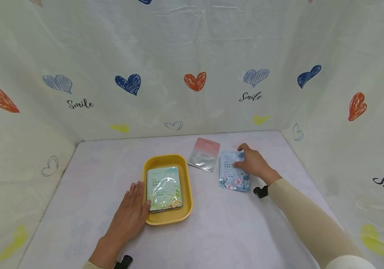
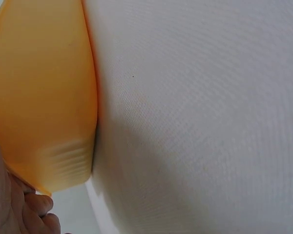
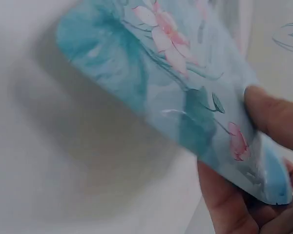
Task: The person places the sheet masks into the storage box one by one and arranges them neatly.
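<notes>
My right hand [image 1: 254, 162] pinches a blue sheet mask packet [image 1: 230, 175] printed with pink flowers, thumb on its face and fingers behind its right edge. In the right wrist view the packet [image 3: 171, 92] is tilted, its lower edge raised over a shadow on the cloth. My left hand [image 1: 126, 217] lies with straight fingers along the left side of a yellow tray [image 1: 187, 198], the thumb reaching over the rim. Inside that tray lies a green sheet mask packet [image 1: 163, 186], with a dark edge showing beneath it. The left wrist view shows the tray's outer wall [image 2: 44, 92].
A pink and silver packet [image 1: 205, 155] lies flat between the tray and the blue packet, toward the back. White cloth [image 1: 87, 186] covers the table. A curtain [image 1: 165, 48] with printed hearts hangs behind and along both sides.
</notes>
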Available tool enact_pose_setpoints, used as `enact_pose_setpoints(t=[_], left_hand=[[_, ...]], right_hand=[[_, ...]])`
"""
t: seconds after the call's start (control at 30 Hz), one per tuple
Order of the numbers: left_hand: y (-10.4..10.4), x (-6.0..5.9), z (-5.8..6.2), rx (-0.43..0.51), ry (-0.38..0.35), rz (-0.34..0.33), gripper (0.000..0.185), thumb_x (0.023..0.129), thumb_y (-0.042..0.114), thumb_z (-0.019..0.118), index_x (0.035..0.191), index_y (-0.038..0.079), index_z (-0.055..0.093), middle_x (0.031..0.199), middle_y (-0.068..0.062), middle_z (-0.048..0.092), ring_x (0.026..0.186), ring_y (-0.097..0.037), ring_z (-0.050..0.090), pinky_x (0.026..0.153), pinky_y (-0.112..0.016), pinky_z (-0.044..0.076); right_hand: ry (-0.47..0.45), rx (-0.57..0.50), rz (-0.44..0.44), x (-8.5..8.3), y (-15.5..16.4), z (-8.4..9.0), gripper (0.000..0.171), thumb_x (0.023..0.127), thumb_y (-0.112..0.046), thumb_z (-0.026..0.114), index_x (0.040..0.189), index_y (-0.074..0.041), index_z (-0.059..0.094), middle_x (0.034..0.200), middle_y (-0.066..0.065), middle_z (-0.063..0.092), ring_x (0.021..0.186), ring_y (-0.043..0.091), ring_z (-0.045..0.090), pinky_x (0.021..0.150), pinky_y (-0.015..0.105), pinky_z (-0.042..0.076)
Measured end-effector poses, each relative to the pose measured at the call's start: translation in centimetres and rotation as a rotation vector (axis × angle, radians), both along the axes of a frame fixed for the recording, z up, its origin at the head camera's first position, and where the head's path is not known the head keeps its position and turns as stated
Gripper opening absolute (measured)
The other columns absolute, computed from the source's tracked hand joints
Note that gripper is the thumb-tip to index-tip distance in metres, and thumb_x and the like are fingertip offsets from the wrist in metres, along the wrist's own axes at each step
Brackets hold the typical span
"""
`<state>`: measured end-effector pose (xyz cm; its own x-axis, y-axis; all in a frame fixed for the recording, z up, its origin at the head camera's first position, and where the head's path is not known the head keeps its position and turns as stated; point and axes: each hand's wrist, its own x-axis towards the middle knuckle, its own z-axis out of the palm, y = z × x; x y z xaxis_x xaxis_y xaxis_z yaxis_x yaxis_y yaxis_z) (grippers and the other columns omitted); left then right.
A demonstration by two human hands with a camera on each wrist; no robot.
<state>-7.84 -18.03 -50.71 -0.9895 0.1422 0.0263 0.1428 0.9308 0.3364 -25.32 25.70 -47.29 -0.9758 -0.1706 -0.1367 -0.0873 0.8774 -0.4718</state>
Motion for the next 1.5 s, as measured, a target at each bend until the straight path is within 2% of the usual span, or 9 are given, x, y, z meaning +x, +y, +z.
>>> enact_pose_setpoints(t=[0.2,0.37,0.47,0.67,0.77,0.93,1.07,1.3,1.5], left_hand=[[0.0,0.2,0.1,0.009,0.020,-0.003,0.070,0.114,0.035,0.041,0.165,-0.006,0.018,0.173,-0.025,0.024,0.162,-0.043,0.018,0.130,-0.059,0.022],[-0.1,0.2,0.0,0.014,0.013,-0.001,0.071,0.114,0.037,0.041,0.166,-0.006,0.018,0.173,-0.025,0.022,0.162,-0.043,0.017,0.130,-0.059,0.022],[-0.1,0.1,-0.1,0.009,0.003,0.003,0.071,0.114,0.037,0.040,0.166,-0.006,0.017,0.173,-0.025,0.022,0.162,-0.043,0.017,0.130,-0.059,0.022],[-0.1,0.0,-0.2,0.005,-0.018,0.009,0.072,0.114,0.037,0.040,0.166,-0.005,0.016,0.174,-0.024,0.020,0.163,-0.041,0.016,0.131,-0.059,0.020],[-0.1,-0.1,-0.3,0.005,-0.012,0.008,0.072,0.114,0.037,0.040,0.166,-0.005,0.016,0.174,-0.024,0.021,0.162,-0.042,0.016,0.131,-0.059,0.020],[-0.1,-0.1,-0.4,0.011,-0.007,0.008,0.071,0.114,0.036,0.040,0.166,-0.005,0.016,0.173,-0.024,0.022,0.163,-0.041,0.016,0.131,-0.059,0.019],[0.0,-0.1,-0.3,0.016,-0.008,0.010,0.071,0.114,0.036,0.040,0.166,-0.005,0.016,0.174,-0.024,0.021,0.163,-0.041,0.016,0.131,-0.059,0.019],[0.0,0.0,-0.2,0.016,0.014,0.010,0.070,0.114,0.036,0.042,0.166,-0.005,0.019,0.172,-0.025,0.024,0.162,-0.043,0.018,0.130,-0.059,0.022],[0.1,0.1,-0.2,0.006,0.019,0.005,0.070,0.114,0.035,0.041,0.166,-0.006,0.018,0.172,-0.025,0.024,0.162,-0.042,0.018,0.131,-0.059,0.021]], right_hand=[[0.054,-0.161,-0.087,0.6,0.0,0.4,0.066,0.100,-0.020,0.072,0.156,-0.009,0.040,0.139,0.034,0.060,0.110,0.040,0.065,0.096,0.057,0.056],[0.125,-0.235,-0.143,1.1,-0.4,-0.8,0.057,0.103,-0.019,0.070,0.153,-0.013,0.043,0.144,0.033,0.059,0.107,0.038,0.064,0.099,0.059,0.055],[0.154,-0.266,-0.167,1.5,-0.7,-1.8,0.055,0.104,-0.019,0.069,0.151,-0.011,0.042,0.146,0.034,0.057,0.115,0.039,0.065,0.104,0.059,0.054],[0.160,-0.260,-0.187,1.9,-1.5,-2.8,0.061,0.104,-0.021,0.069,0.152,-0.007,0.034,0.143,0.036,0.057,0.105,0.040,0.065,0.093,0.055,0.057],[0.110,-0.282,-0.200,2.0,-1.8,-2.8,0.063,0.103,-0.022,0.070,0.152,-0.006,0.034,0.143,0.038,0.055,0.109,0.040,0.064,0.095,0.055,0.058],[0.005,-0.356,-0.205,1.9,-1.9,-2.7,0.068,0.102,-0.021,0.071,0.155,-0.006,0.031,0.138,0.031,0.059,0.113,0.036,0.062,0.095,0.047,0.056],[-0.006,-0.364,-0.180,1.8,-1.8,-2.8,0.068,0.102,-0.019,0.071,0.157,-0.006,0.032,0.135,0.028,0.062,0.111,0.032,0.064,0.092,0.039,0.056],[0.022,-0.443,-0.127,1.7,-1.1,-2.5,0.054,0.106,-0.013,0.062,0.153,-0.005,0.036,0.109,0.021,0.061,0.092,0.027,0.055,0.072,0.029,0.047],[-0.009,-0.525,-0.094,1.6,-0.9,-1.9,0.055,0.107,-0.012,0.060,0.155,-0.004,0.035,0.131,0.024,0.062,0.106,0.029,0.056,0.082,0.030,0.049]])
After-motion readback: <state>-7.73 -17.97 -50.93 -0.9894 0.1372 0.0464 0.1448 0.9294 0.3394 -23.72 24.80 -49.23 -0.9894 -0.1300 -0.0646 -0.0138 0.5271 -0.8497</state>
